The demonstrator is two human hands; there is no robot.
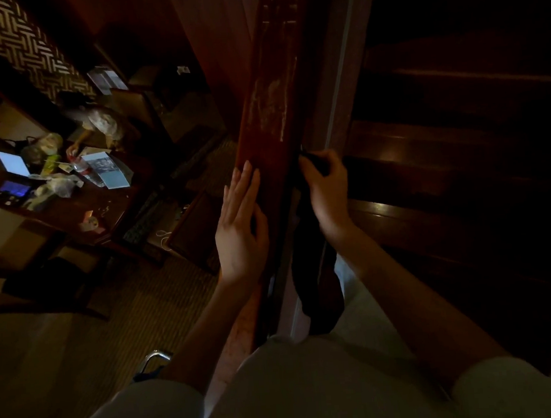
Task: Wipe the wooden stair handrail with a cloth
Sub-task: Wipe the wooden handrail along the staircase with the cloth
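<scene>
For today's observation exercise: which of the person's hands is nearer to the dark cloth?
Right. The right hand grips the top of the cloth, which hangs beside the handrail; the left hand lies flat on the handrail, apart from the cloth.

Dark cloth (317,271) beside scuffed handrail (269,110)

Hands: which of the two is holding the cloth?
The right hand, gripping the dark cloth beside the handrail; the left hand rests flat, fingers straight, on the rail.
</scene>
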